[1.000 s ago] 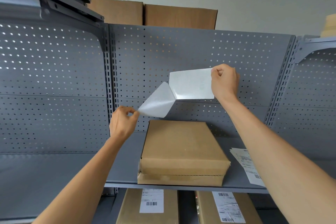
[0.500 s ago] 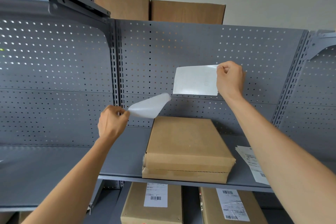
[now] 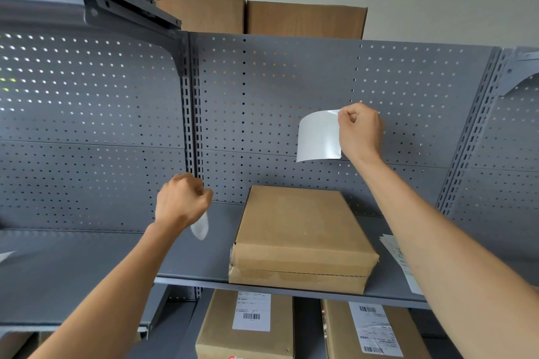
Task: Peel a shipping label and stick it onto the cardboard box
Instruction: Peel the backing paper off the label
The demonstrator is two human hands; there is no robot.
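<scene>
Up at the right hand [image 3: 360,132], a white shipping label [image 3: 318,137] hangs pinched by its upper right corner between thumb and fingers, with the rest of the fist curled closed. The sheet curves a little, its blank side toward me, and it floats free in front of the grey perforated back panel [image 3: 277,90], touching nothing else.

Lower and well apart from it, the left hand [image 3: 182,201] is balled into a fist around the crumpled backing paper [image 3: 200,227]; only a small white tip pokes out below the knuckles.

Between the two forearms, below the label and just to the right of the left hand, the cardboard box [image 3: 297,230] lies flat on the grey metal shelf [image 3: 186,253]. Its top face is bare brown board, and a strip of tape runs along the front edge. Neither hand touches it.

Beneath the right forearm, a small stack of printed label sheets [image 3: 399,262] rests on the shelf just beside the box, partly hidden by the arm.

Under the shelf stand two more boxes, a left labelled box [image 3: 248,332] and a right labelled box [image 3: 376,332], each with a barcode sticker on top. Above the back panel, two large cartons [image 3: 262,16] sit side by side against the pale wall.
</scene>
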